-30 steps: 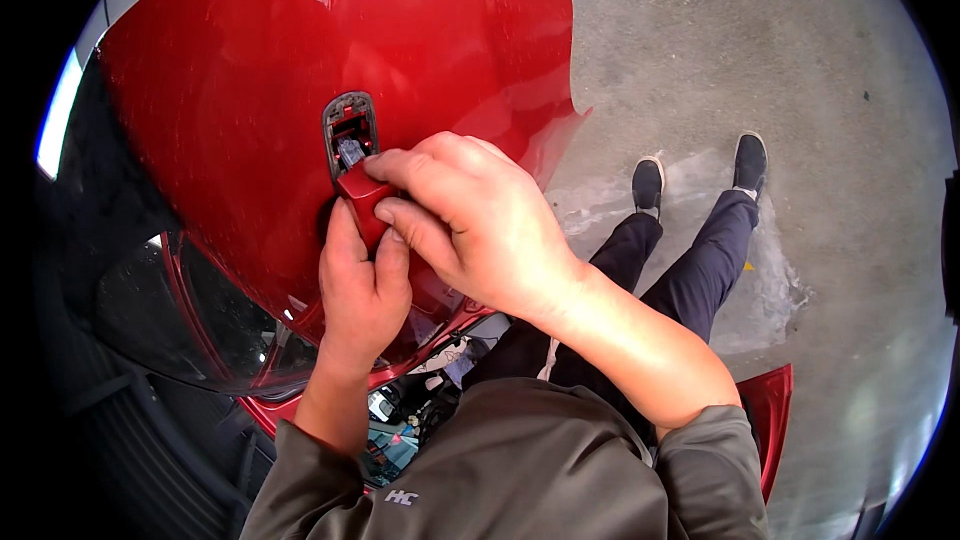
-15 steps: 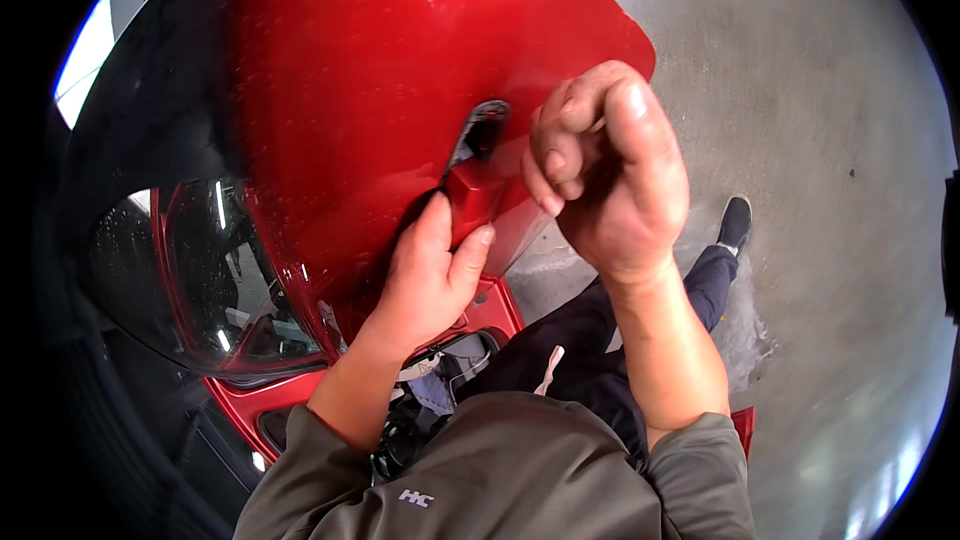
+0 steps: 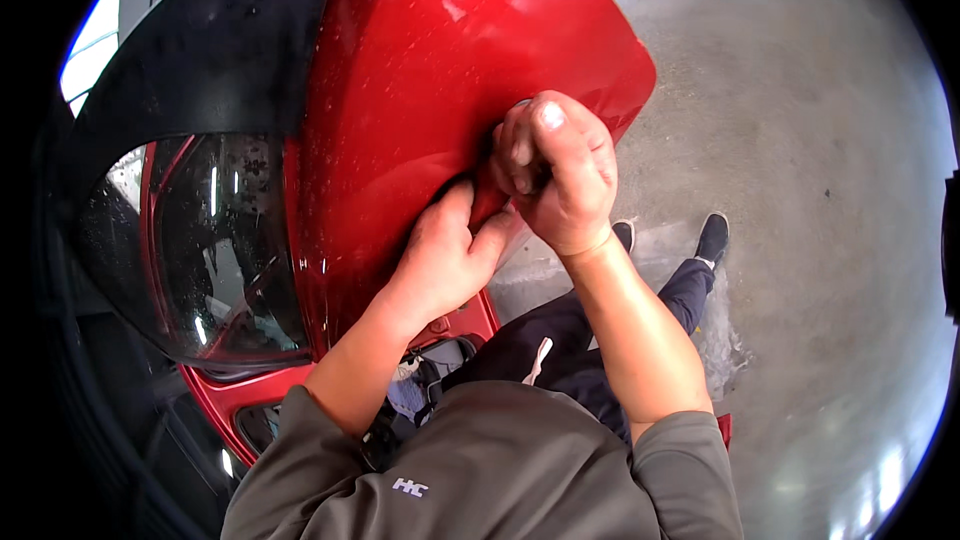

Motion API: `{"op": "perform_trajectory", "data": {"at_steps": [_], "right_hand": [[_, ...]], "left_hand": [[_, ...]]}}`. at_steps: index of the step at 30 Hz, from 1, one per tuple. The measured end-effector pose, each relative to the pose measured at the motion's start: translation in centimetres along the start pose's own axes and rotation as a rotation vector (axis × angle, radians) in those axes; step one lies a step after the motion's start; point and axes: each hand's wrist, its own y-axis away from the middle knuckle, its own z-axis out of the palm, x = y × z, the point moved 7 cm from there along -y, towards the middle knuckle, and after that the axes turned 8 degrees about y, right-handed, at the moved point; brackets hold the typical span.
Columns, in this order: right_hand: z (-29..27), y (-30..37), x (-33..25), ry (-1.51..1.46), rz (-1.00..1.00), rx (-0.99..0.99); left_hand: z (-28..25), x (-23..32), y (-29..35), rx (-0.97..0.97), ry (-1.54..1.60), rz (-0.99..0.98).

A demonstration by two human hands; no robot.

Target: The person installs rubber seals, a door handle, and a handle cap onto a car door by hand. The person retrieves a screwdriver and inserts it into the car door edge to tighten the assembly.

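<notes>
A red car door [image 3: 400,100] stands in front of me, its outer skin dotted with drops. My left hand [image 3: 440,250] is closed around the red door handle [image 3: 486,196], thumb on the near side and fingers on the far side. Over the handle's far end is my right hand [image 3: 560,170], curled into a fist with the thumb on top. Nothing shows in that fist. It covers most of the handle's mounting recess, and I cannot tell whether it touches the handle.
The door's window [image 3: 220,240] and black upper part lie to the left. Below my left forearm is a red door frame [image 3: 225,400] with parts inside it. Grey concrete floor [image 3: 790,190] spreads to the right, with my shoe [image 3: 712,237] on it.
My right fist has come down and left onto the handle area, hiding the dark recess that showed before. My left hand still grips the handle. The view has shifted slightly.
</notes>
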Motion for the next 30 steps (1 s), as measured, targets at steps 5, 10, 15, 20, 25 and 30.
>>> {"op": "perform_trajectory", "data": {"at_steps": [5,10,15,20,25,30], "right_hand": [[-2.2,1.1,-0.5,-0.106,0.03,0.156],[-6.4,0.9,-1.0,0.313,-0.002,0.301],[-5.6,-0.4,-2.2,0.626,0.101,0.122],[-5.8,0.0,-1.2,0.672,0.088,0.088],[-6.2,-0.2,-1.2,0.752,0.041,0.131],[-6.0,-0.3,-1.3,0.789,0.096,0.108]], "left_hand": [[1.0,-3.0,0.4,0.014,0.071,-0.084],[1.4,-2.4,0.4,0.008,0.164,-0.015],[1.3,-2.6,0.8,0.015,0.169,0.027],[1.6,-1.9,0.9,-0.03,0.163,0.044],[1.8,-1.6,1.1,-0.028,0.196,-0.003],[1.7,-1.6,1.7,-0.065,0.162,0.044]]}}
